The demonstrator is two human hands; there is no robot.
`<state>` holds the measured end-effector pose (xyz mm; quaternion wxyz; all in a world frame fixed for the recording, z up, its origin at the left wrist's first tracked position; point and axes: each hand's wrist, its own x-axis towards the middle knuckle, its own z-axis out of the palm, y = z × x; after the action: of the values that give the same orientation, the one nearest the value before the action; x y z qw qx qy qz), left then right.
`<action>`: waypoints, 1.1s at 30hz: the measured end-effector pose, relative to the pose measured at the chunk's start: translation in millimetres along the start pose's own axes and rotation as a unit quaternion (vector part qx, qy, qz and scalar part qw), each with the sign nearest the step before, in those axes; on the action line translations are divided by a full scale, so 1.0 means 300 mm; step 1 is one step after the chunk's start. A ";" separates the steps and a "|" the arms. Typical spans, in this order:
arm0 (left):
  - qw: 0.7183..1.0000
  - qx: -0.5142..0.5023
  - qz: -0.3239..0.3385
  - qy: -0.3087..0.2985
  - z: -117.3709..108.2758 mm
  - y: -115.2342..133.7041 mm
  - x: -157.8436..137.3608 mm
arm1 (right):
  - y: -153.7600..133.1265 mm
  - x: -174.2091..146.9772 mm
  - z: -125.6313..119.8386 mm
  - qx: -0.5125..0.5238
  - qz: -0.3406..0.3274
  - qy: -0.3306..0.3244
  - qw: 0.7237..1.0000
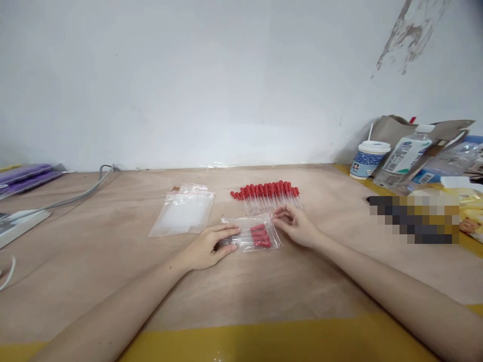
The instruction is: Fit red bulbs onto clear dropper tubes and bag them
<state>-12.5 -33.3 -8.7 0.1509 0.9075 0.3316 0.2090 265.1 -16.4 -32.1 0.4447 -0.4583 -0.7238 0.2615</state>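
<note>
A clear zip bag (247,245) lies on the table with several red-bulbed droppers (260,236) inside, their thin stems pointing left. My left hand (211,245) is on the bag's left end, its fingers along the upper side and its thumb along the lower side. At the bag's right end, my right hand (296,224) has its fingertips pinched together on the red-lined zip edge. Just beyond the bag, a row of loose droppers (269,190) lies with red bulbs toward the wall. To the left is a stack of flat clear zip bags (184,211).
At the right stand a paper cup (364,163) with a lid and straw and a plastic bottle (405,153), near a blurred dark object (411,218). A grey cable (81,193), a white power strip (22,226) and purple packets (28,176) are at the left.
</note>
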 end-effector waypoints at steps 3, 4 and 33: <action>1.000 -0.002 0.004 0.000 0.001 -0.005 -0.001 | 0.006 0.092 -0.052 -0.198 -0.023 0.081 0.977; 1.000 -0.004 0.004 0.000 0.002 -0.006 -0.002 | 0.008 0.128 -0.063 -0.242 -0.025 0.099 0.965; 1.000 -0.007 0.022 -0.010 -0.002 -0.004 -0.007 | -0.033 0.253 -0.043 -0.050 0.147 0.169 0.973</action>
<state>-14.8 -33.7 -9.3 0.1561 0.9155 0.3089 0.2050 258.2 46.9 12.5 0.4938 -0.6186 -0.5752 0.2062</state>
